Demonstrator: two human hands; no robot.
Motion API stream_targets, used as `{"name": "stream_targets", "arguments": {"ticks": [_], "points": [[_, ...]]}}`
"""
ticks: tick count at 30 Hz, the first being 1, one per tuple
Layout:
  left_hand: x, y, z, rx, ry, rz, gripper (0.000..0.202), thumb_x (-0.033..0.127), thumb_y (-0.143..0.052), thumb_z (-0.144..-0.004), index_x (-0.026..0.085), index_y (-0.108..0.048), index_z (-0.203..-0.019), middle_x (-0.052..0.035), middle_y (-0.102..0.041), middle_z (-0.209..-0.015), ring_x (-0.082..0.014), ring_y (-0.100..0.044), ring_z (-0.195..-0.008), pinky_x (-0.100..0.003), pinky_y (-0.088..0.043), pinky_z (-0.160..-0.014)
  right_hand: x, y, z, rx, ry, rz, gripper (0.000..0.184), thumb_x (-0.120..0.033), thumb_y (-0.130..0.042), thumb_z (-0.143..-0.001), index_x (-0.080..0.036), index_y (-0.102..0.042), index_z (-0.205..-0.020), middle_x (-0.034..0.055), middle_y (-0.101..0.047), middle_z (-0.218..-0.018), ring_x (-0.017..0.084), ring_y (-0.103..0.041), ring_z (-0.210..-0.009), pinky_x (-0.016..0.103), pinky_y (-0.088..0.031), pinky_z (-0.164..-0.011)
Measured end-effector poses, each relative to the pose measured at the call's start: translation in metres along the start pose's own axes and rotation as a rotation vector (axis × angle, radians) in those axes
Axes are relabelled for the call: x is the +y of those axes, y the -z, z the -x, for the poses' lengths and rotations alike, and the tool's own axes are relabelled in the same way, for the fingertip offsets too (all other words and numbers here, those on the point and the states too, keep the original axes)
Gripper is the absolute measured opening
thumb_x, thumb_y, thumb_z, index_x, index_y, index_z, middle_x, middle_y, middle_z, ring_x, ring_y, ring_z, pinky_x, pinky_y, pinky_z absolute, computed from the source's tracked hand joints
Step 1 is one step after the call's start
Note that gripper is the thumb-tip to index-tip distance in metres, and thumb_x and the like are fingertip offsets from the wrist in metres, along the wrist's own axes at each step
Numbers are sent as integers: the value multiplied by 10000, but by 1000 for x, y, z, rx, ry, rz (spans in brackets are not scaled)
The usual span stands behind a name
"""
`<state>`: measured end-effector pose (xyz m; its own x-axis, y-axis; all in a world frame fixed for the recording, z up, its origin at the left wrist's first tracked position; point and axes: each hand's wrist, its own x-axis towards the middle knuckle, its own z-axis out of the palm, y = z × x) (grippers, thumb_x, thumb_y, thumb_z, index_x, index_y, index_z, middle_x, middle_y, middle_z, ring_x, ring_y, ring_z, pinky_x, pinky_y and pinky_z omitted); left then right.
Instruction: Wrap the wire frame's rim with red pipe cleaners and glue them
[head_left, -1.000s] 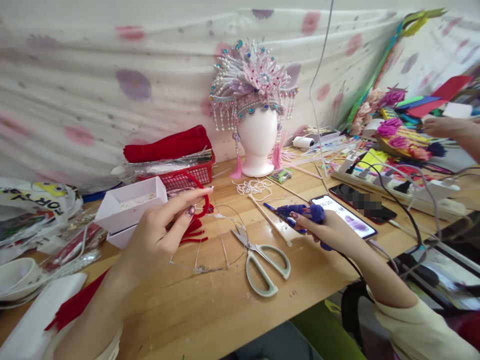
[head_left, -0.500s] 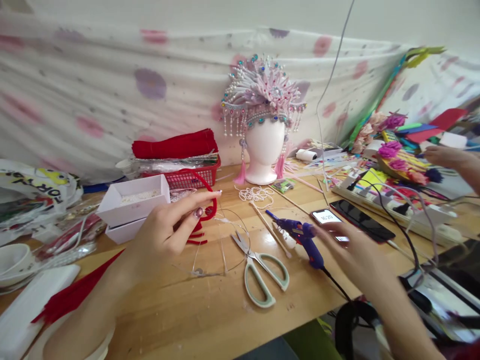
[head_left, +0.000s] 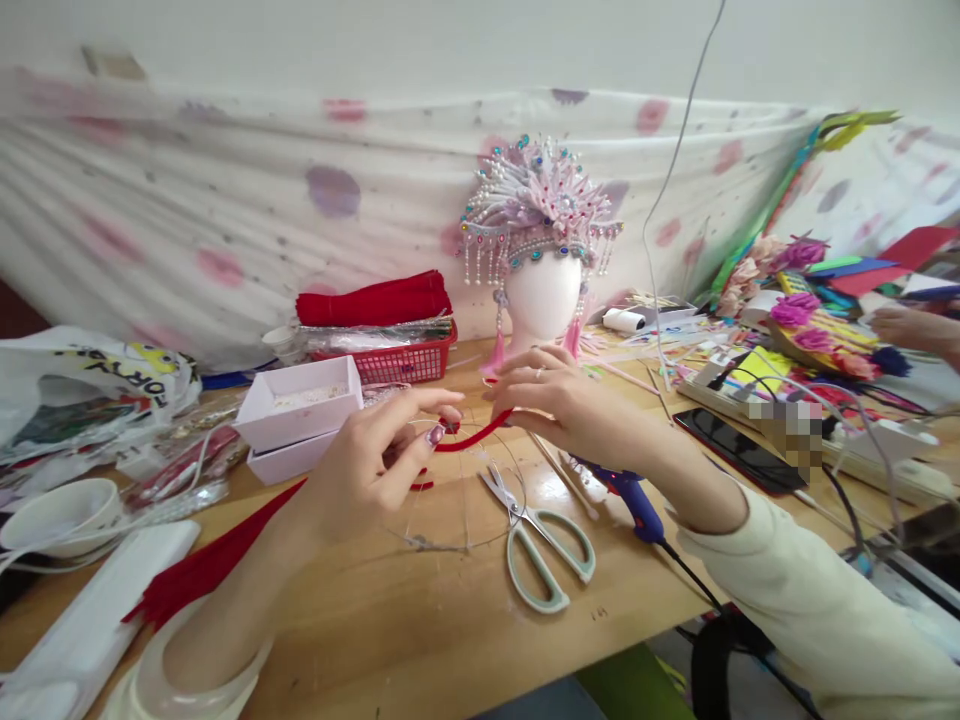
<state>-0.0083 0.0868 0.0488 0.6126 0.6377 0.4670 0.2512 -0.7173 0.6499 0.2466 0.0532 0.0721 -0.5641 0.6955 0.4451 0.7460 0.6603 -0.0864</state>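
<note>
In front of me a red fuzzy pipe cleaner [head_left: 474, 440] is bent in a low curve between my hands. My left hand [head_left: 386, 450] pinches one end, where the red stem makes a small coil beside the thumb. The fingers of my right hand [head_left: 562, 400] are closed on the other end. Beneath them a round frame of thin clear wire [head_left: 466, 520] lies on the table. Scissors with pale green handles [head_left: 536, 535], blades slightly apart, rest partly over its edge. A blue glue gun [head_left: 637, 505] is partly hidden under my right forearm.
A white mannequin head [head_left: 544, 295] wears a pink beaded headdress [head_left: 551, 195]. Left of it stand a red basket [head_left: 412, 358] and a white box [head_left: 300, 410] of small beads. A phone [head_left: 739, 450] and power strip [head_left: 892, 460] lie right. Another person's hand [head_left: 915, 328] shows at far right.
My right hand has moved left and up from beside the glue gun to the pipe cleaner and taken its free end. The loop has been drawn down into a shallow curve. The view has shifted slightly.
</note>
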Motion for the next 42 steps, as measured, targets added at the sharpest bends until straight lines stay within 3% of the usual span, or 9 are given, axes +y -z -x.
{"name": "stream_targets", "arguments": {"ticks": [3,5,11,19,28,33,42], "points": [[-3,3,-3,-9,-1,-45,151,242,-560,-921,212,-658,-1033,44,-608,-615,-101,-491,-453,-226,-404,-461,1,5,13,3,-164,-159,204,-249,-536,-994,-228,-738,-996,45,-775,-871,193,-697,-782,303,-499,-730],[-6,6,-5,-34,14,-30,73,261,-594,-893,205,-638,-909,77,-474,-519,-97,-425,-440,-220,-343,-445,-2,6,21,57,-270,-238,198,-282,-530,-985,-223,-718,-996,29,-765,-807,171,-693,-703,278,-489,-677],[-11,11,-9,-95,166,155,122,297,-612,-858,194,-575,-807,34,-548,-605,-109,-497,-504,-221,-358,-465,-15,-13,33,156,-484,-409,160,-313,-546,-977,-211,-639,-897,16,-718,-722,133,-642,-578,246,-486,-564],[-12,12,-9,-98,196,200,119,289,-628,-840,185,-583,-805,48,-523,-589,-94,-481,-492,-209,-358,-462,-27,-35,45,231,-607,-640,165,-337,-555,-969,-200,-630,-914,12,-698,-727,100,-601,-503,215,-485,-462],[-14,11,-9,-86,184,176,114,295,-649,-838,202,-594,-801,14,-610,-631,-126,-600,-542,-223,-458,-476,-32,-60,54,297,-627,-755,165,-325,-579,-949,-194,-653,-882,19,-725,-717,102,-631,-512,204,-501,-448],[-12,12,-9,-88,188,174,119,299,-659,-833,207,-592,-797,-2,-648,-668,-144,-639,-567,-241,-494,-491,-35,-63,57,362,-665,-801,206,-372,-632,-926,-185,-685,-857,24,-719,-699,112,-624,-521,210,-523,-445],[-11,13,-9,-70,167,184,74,243,-654,-850,179,-637,-817,1,-623,-732,-109,-598,-576,-217,-459,-500,-34,-71,63,484,-588,-734,128,-337,-764,-857,-221,-773,-804,22,-749,-763,158,-679,-700,273,-540,-617]]}}
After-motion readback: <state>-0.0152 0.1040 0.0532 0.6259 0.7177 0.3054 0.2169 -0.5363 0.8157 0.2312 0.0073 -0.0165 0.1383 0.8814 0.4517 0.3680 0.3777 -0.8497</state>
